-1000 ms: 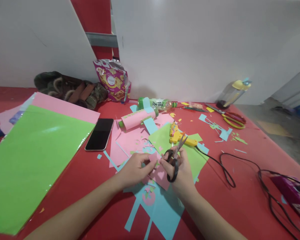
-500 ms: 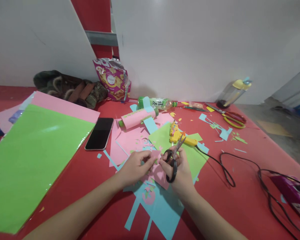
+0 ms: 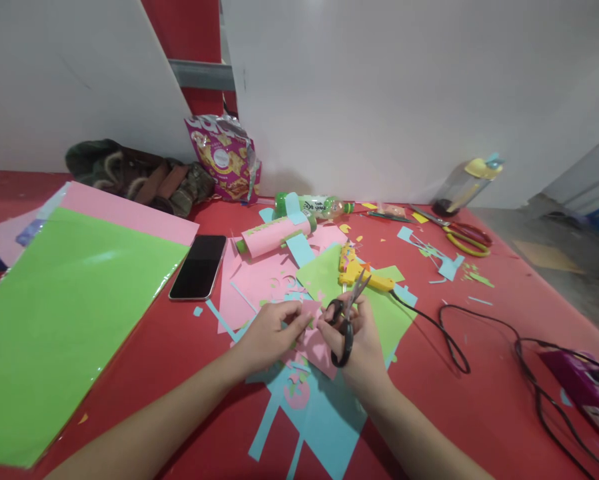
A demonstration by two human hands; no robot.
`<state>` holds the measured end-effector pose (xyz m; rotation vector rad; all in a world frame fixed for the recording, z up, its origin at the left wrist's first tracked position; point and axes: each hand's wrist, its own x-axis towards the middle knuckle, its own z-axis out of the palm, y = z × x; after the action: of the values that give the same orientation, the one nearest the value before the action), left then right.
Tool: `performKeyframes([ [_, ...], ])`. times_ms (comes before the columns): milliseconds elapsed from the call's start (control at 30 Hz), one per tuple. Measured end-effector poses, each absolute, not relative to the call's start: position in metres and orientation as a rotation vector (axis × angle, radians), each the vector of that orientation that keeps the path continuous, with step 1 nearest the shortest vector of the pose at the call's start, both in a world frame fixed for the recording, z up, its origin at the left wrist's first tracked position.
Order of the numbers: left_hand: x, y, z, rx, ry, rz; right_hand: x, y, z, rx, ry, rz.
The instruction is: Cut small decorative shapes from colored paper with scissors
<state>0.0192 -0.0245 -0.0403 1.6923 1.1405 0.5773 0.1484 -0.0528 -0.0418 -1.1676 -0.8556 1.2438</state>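
Observation:
My left hand (image 3: 275,333) pinches a small piece of pink paper (image 3: 311,307) between thumb and fingers, above a litter of cut scraps. Close beside it, my right hand (image 3: 362,347) is closed around black-handled scissors (image 3: 348,327), whose blades point up and away with the tips slightly apart. The right thumb and a fingertip also come near the pink piece; whether they grip it I cannot tell. Under both hands lie blue paper (image 3: 329,417), pink paper (image 3: 244,287) and green paper (image 3: 396,313). A yellow glue gun (image 3: 362,272) rests just beyond the scissors.
A phone (image 3: 198,268) and green sheets (image 3: 79,313) lie left. Behind are a pink-wrapped roll (image 3: 276,237), a green bottle (image 3: 319,207) and a snack bag (image 3: 225,159). Larger scissors (image 3: 464,239), a clear bottle (image 3: 472,187), a black cord (image 3: 499,317) and a purple box (image 3: 586,390) stand right.
Almost nothing differs. Both hands stay in place over the scraps, with the pink piece and the scissors held as before; the view has shifted very slightly.

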Motion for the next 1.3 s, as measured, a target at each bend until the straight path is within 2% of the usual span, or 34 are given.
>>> performKeyframes([
  [667,0.0208,-0.0269,-0.0409,1.869,1.182,0.6,0.1487,-0.0529,-0.0438,-1.185,-0.934,1.208],
  [1033,0.0194,-0.0266,-0.0355,1.534,1.099,0.602,0.1497,-0.0522,-0.0409,-1.204,-0.888,1.207],
  [1300,0.0192,-0.026,-0.0421,1.683,1.042,0.591,0.1508,-0.0515,-0.0403,-1.207,-0.898,1.213],
])
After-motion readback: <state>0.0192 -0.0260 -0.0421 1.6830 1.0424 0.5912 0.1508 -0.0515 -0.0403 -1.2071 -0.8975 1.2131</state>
